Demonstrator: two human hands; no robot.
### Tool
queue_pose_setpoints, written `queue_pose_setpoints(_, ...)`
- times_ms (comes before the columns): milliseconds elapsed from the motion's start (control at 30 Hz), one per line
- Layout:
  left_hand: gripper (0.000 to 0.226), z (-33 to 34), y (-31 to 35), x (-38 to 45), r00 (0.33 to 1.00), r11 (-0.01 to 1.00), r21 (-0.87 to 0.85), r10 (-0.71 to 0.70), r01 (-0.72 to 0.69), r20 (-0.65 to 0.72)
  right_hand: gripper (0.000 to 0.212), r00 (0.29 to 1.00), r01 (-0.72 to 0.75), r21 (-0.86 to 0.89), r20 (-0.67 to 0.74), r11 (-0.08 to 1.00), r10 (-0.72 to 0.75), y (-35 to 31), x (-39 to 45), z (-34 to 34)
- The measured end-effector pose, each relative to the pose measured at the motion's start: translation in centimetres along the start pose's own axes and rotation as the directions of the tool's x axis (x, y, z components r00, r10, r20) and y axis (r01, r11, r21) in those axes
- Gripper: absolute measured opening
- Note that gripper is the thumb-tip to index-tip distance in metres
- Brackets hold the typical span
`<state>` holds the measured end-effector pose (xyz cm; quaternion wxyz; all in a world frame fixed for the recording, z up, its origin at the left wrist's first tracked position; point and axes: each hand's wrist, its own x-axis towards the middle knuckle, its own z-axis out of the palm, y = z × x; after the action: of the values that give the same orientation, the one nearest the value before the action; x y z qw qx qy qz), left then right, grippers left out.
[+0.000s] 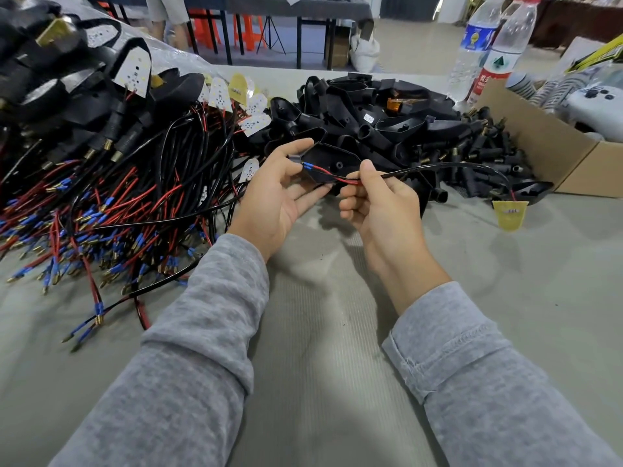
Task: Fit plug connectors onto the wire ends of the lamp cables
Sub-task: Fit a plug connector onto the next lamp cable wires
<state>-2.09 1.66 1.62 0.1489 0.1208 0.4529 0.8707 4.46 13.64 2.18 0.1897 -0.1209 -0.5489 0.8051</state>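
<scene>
My left hand [278, 193] holds a black plastic lamp housing [332, 163] between thumb and fingers. My right hand [377, 200] pinches a black lamp cable [438, 167] where its red wire [338, 178] splits off. The wire's blue-sleeved end [308, 167] lies on the housing near my left thumb. The cable arcs right to a yellow LED board [509, 214] lying on the table.
A heap of cables with red wires and blue terminals [111, 210] fills the left. Black housings [364, 109] pile up behind my hands, small black plug connectors [485, 146] to the right. A cardboard box [546, 143] and two water bottles [485, 48] stand far right.
</scene>
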Motion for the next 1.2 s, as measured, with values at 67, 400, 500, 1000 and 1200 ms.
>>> queue_pose_setpoints(67,0.037,-0.2,0.1,0.0,1.0,1.0,0.001,-0.024,0.024,0.007,0.024,1.0,0.0,0.004,-0.002,1.0,0.001,0.1,0.0,0.0)
queue_pose_setpoints(400,0.037,0.3,-0.3,-0.1,0.995,0.977,0.213,-0.036,0.015,0.094,0.014,0.999,0.043,0.053,-0.022,0.998,-0.042,0.4,0.4,-0.1)
queue_pose_setpoints(500,0.043,0.5,-0.7,-0.2,0.997,0.978,0.206,0.005,-0.021,0.081,0.016,0.999,0.049,0.04,-0.009,0.998,-0.049,0.5,0.5,-0.2)
queue_pose_setpoints(1000,0.017,-0.5,-0.5,0.5,0.984,0.992,0.075,0.115,-0.105,-0.135,0.029,0.99,0.012,0.126,-0.139,0.992,0.006,0.2,0.8,-0.4)
queue_pose_setpoints(1200,0.023,-0.4,-0.1,0.2,0.988,0.994,-0.054,0.089,-0.096,-0.126,0.04,0.985,0.055,0.02,-0.167,0.998,-0.051,-0.1,0.2,-0.3)
